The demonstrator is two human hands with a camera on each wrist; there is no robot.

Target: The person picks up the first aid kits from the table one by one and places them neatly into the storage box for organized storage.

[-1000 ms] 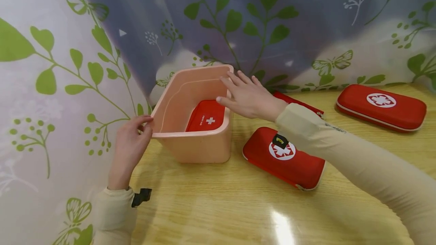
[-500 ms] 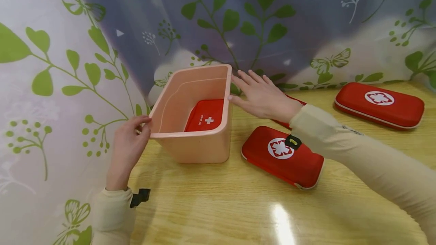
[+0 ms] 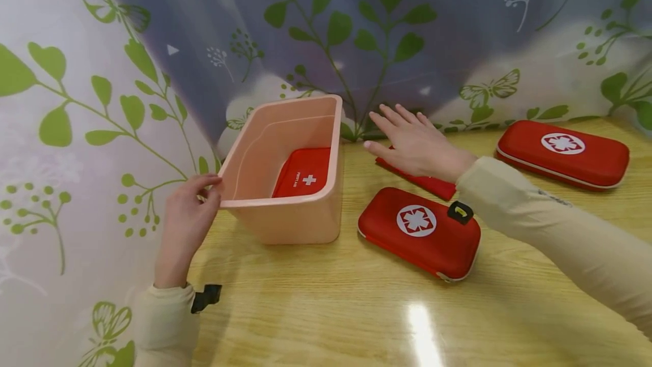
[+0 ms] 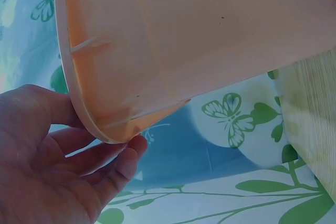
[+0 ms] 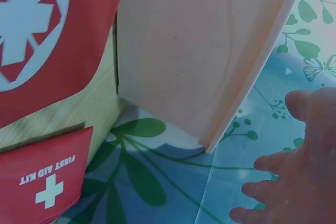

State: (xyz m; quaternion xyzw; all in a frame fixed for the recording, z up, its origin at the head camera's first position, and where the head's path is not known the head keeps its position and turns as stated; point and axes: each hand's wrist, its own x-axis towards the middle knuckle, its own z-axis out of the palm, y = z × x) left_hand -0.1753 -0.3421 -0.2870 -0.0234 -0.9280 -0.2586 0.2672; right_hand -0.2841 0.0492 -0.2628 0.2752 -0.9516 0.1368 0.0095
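A pink plastic bin (image 3: pixel 285 222) stands on the table, with a red first aid pouch (image 3: pixel 300 174) lying inside it. My left hand (image 3: pixel 187 220) holds the bin's near left rim corner; in the left wrist view, thumb and fingers lie on either side of the rim (image 4: pixel 79 95). To the right of the bin, my right hand (image 3: pixel 420 143) hovers with fingers spread and holds nothing. Partly hidden beneath it is another red pouch (image 3: pixel 438 187), whose "First Aid Kit" print (image 5: pixel 47 177) shows in the right wrist view. A red zip case (image 3: pixel 420 234) lies nearer the front.
A second red zip case (image 3: pixel 565 154) with a white round emblem lies at the far right. Behind the bin and on the left hang curtains (image 3: pixel 448 27) printed with leaves and butterflies. The wooden table (image 3: pixel 305 299) stretches toward the front.
My right hand has moved away from the bin's right rim, rightward, and now hovers over the flat red pouch. The left hand keeps its hold on the rim.
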